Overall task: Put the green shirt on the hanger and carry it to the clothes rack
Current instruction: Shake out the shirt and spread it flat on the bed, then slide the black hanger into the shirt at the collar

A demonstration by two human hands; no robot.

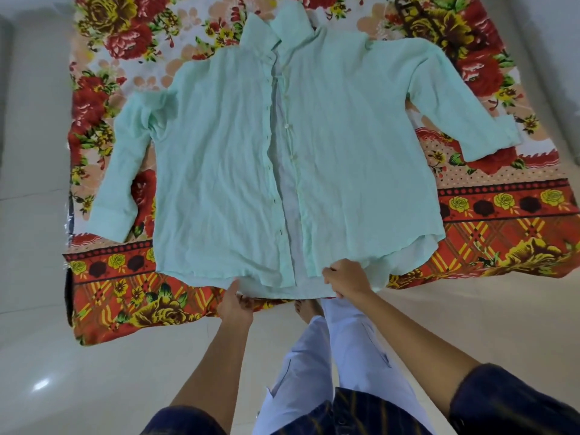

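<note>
Head view: pale mint-green long-sleeved button shirt [226,152] spread face-up, placket unfastened, on a red and yellow floral cloth [489,227] over the tiled floor.

Both hands grip the shirt's hem, the edge of the shirt nearest the person: left hand [234,304] pinches it left of the placket, right hand [345,279] curls over it to the right, probably to flatten or lift the garment. Sleeves lie out to both sides. No hanger or rack is visible; hanging not yet begun.
</note>
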